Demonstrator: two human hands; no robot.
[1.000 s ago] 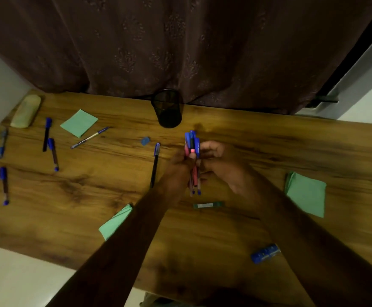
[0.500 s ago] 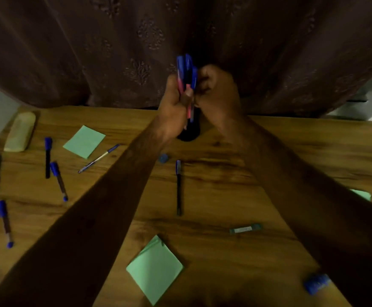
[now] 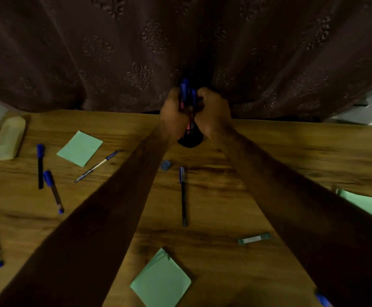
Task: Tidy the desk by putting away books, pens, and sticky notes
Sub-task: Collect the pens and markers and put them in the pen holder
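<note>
- Both hands had dropped lower toward the black pen holder [image 3: 189, 141] than a moment before.
- Fingers of the left hand [image 3: 172, 114] and right hand [image 3: 213, 114] curled round one upright bundle of pens [image 3: 186, 94], just over the holder.
- Six loose pens [image 3: 53, 191] lay on the desk [image 3: 269, 151]: five left of the holder, one in front.
- Three green sticky-note pads [image 3: 80, 148] lay left, front and right of it.
</note>
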